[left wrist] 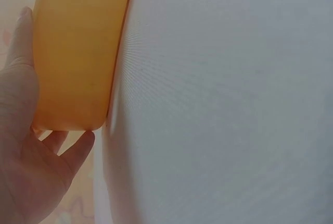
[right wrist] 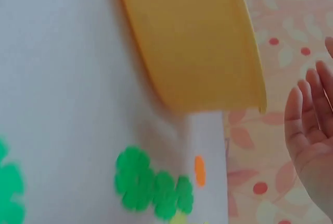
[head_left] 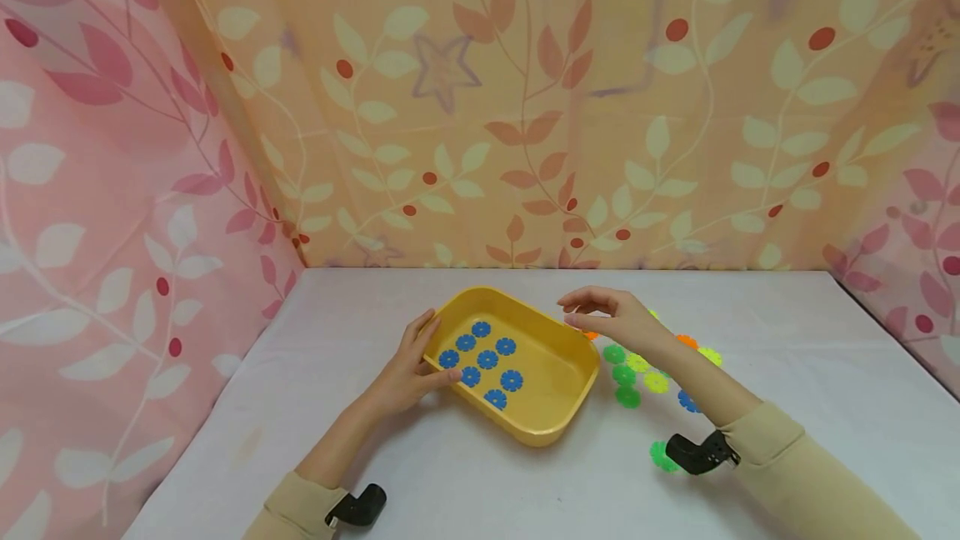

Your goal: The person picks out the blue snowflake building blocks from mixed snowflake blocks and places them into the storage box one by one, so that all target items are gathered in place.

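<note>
A yellow plastic basin point(head_left: 551, 394) stands at an angle on the white tabletop. Several blue notched flower discs point(head_left: 487, 359) lie flat on its bottom, toward the left end. My left hand point(head_left: 401, 377) grips that end, thumb at the near rim and fingers around the far side. In the left wrist view, the thumb and fingers of this hand point(left wrist: 31, 166) touch the basin's outer wall point(left wrist: 78, 62). My right hand point(head_left: 611, 315) hovers by the basin's far right corner, fingers loosely bent with nothing seen in them. The right wrist view shows its fingers apart from the basin point(right wrist: 192, 41).
Right of the basin lie scattered notched discs: green point(head_left: 624, 376), yellow point(head_left: 656, 382), orange point(head_left: 686, 342) and blue point(head_left: 687, 401); my right forearm hides part of them. One green disc point(head_left: 663, 456) lies nearer me. Patterned cloth point(head_left: 510, 107) hangs behind the table.
</note>
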### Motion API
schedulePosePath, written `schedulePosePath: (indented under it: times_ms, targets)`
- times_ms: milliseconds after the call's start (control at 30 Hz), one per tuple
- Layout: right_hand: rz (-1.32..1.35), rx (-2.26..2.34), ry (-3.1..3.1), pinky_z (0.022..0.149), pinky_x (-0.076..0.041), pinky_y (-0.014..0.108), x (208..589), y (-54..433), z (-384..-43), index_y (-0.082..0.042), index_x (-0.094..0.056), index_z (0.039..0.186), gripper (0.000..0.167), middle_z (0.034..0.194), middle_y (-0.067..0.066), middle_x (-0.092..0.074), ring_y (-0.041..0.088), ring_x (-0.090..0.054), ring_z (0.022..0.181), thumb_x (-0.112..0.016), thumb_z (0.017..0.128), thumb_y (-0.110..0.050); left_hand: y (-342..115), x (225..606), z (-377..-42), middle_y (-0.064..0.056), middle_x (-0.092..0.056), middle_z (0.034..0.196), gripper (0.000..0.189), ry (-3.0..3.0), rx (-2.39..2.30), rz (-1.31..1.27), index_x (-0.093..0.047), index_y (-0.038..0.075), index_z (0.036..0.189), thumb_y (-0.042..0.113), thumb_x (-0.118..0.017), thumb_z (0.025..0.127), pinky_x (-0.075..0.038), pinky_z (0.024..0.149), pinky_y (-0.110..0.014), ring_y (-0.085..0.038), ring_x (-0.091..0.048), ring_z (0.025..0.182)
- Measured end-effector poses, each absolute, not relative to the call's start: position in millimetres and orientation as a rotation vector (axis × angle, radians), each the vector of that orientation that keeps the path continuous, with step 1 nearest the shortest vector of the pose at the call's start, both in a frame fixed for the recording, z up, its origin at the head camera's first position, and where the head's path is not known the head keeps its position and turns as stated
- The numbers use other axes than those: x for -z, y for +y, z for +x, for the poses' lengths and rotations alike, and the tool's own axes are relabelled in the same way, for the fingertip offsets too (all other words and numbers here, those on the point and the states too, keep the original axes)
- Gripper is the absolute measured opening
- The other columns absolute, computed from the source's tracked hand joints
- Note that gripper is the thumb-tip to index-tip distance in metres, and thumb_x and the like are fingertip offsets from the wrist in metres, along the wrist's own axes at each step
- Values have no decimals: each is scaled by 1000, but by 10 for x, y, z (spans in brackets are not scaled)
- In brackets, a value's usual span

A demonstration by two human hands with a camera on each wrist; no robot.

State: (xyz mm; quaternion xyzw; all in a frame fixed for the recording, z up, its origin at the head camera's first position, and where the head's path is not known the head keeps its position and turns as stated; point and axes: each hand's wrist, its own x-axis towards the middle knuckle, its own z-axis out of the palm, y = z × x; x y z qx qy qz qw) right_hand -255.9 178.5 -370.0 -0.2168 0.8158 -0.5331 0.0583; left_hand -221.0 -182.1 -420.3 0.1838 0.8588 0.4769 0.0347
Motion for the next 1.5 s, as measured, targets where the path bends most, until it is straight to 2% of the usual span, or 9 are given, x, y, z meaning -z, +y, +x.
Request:
schedulePosePath:
  times_ms: [100,233,367,533,733,900,1233,1333,1500]
  targets:
    - [-572,1677,2481,86,-55,41,3733,1969,-2498,-14,-65,121,36,118,6,-65,32,-58,106,-70,91,-34,-1822,4205,-2210,8,0,161,97,2638,-1457,565,-16,9,157,31,-77,85,-48,97,-31,-26,-35,137]
    - [-478,1670,2518,84,-56,38,3793,2201,-2418,-11,-62,125,41,123,10,-62,36,-58,109,-68,93,-36,-1823,4210,-2214,7,0,161,97,2632,-1461,569,-15,9,157,30,-77,86,-48,97,-31,-27,-35,138]
    - [-384,1582,2594,85,-55,35,3857,2432,-2343,-10,-58,131,49,127,14,-59,30,-59,108,-65,94,-40,-1825,4209,-2221,7,-1,161,97,2622,-1474,572,-15,8,157,29,-78,85,-48,97,-30,-27,-35,137]
    - [-309,1417,2723,84,-54,33,3956,2704,-2311,-9,-56,134,54,125,13,-60,23,-57,106,-62,94,-45,-1832,4191,-2227,6,0,161,98,2615,-1472,578,-15,8,157,29,-78,85,-48,97,-30,-26,-35,137]
    - [-277,1265,2847,79,-49,32,4044,2937,-2313,-9,-58,132,52,122,12,-62,28,-53,108,-62,94,-44,-1832,4175,-2225,6,0,161,99,2621,-1460,574,-14,9,157,32,-78,85,-48,97,-29,-28,-36,137]
    - [-257,1196,2875,72,-52,29,4113,3039,-2341,-5,-60,128,51,121,16,-61,32,-54,105,-67,92,-41,-1833,4184,-2225,6,0,161,99,2622,-1459,580,-14,9,157,32,-77,85,-48,97,-29,-28,-36,137]
    - [-263,990,2968,62,-48,24,4227,3078,-2434,-5,-66,117,46,110,15,-64,25,-51,89,-75,86,-38,-1838,4201,-2230,6,0,161,98,2629,-1456,591,-14,9,157,33,-77,85,-47,98,-31,-27,-33,139]
    - [-324,945,2992,63,-46,26,4225,3061,-2445,-4,-68,114,45,104,10,-65,23,-51,85,-77,84,-37,-1834,4196,-2228,6,0,161,98,2625,-1458,590,-14,9,157,32,-77,85,-47,98,-31,-27,-32,139]
    - [-341,900,2997,70,-45,32,4224,3036,-2465,-5,-69,112,43,99,6,-63,24,-51,87,-77,84,-36,-1828,4192,-2228,6,0,161,98,2633,-1442,577,-15,9,157,33,-77,85,-45,100,-33,-26,-30,141]
